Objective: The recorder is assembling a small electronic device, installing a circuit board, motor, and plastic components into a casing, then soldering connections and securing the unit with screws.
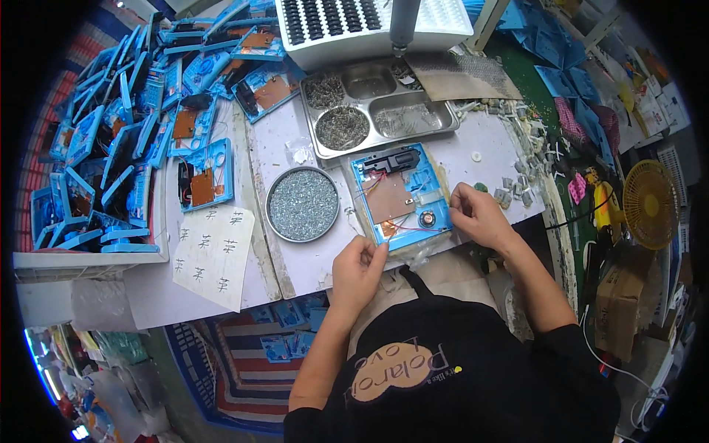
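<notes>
A blue plastic casing [422,164] lies open-side up at the table's front edge. Inside it are a brown circuit board [389,198], a black plastic part [389,162], a small round speaker [427,218] and thin red wires. My left hand [358,269] is closed at the casing's near left corner, thumb and fingertips together. At the right edge, beside the speaker, my right hand [478,215] has its curled fingers on the casing's rim. What lies between the fingertips of either hand is partly hidden.
A round tin [338,203] of small metal pieces sits left of the casing. Behind are a compartmented metal tray [317,140] of screws, a white foam tray [443,33] and a hanging tool [403,29]. Many similar casings [144,96] pile up at left; small grey parts [509,188] lie right.
</notes>
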Motion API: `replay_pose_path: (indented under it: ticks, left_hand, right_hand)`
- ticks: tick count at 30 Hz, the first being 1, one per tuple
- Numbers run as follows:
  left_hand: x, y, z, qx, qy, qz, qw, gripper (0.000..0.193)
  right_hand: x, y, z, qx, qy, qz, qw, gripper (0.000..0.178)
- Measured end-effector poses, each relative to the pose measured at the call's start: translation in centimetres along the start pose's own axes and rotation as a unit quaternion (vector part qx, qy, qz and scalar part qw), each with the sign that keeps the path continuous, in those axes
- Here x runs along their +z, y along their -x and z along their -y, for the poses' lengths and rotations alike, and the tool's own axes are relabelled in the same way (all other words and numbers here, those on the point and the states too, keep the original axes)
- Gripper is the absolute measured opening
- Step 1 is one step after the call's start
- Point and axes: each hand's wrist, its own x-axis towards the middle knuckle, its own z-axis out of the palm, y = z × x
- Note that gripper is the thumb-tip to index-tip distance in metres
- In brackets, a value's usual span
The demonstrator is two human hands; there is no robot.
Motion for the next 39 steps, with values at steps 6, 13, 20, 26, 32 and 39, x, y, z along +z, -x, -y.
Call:
replay_pose_path:
  ticks: [6, 13, 20, 26, 32, 39]
  left_hand:
    - [0.6, 0.3, 0.0, -0.017, 0.021, -0.028, 0.999, 0.024]
    - [1.5, 3.8, -0.7, -0.026, -0.128, -0.105, 0.986, 0.013]
    - [-2.5, 4.8, -3.1, -0.086, -0.338, 0.095, 0.933, 0.022]
    - [-5.4, 1.2, -10.1, -0.166, -0.426, 0.166, 0.874, 0.047]
    - [-4.4, -3.6, -13.0, -0.13, -0.336, 0.152, 0.92, 0.039]
    - [-2.3, -5.6, -11.8, -0.026, -0.311, 0.174, 0.934, 0.037]
  right_hand:
    - [1.1, -0.5, -1.0, -0.014, -0.06, 0.0, 0.998, 0.018]
    - [1.0, -0.9, -2.1, -0.055, -0.066, 0.01, 0.996, 0.017]
    - [-0.9, -1.1, -2.9, -0.084, -0.108, 0.085, 0.987, 0.019]
    - [-9.3, -2.6, -5.3, -0.03, -0.102, -0.029, 0.994, 0.019]
    - [-18.3, -7.0, -9.6, 0.056, 0.087, -0.283, 0.954, 0.022]
    - [-24.1, -13.6, -17.9, 0.144, 0.287, -0.194, 0.927, 0.041]
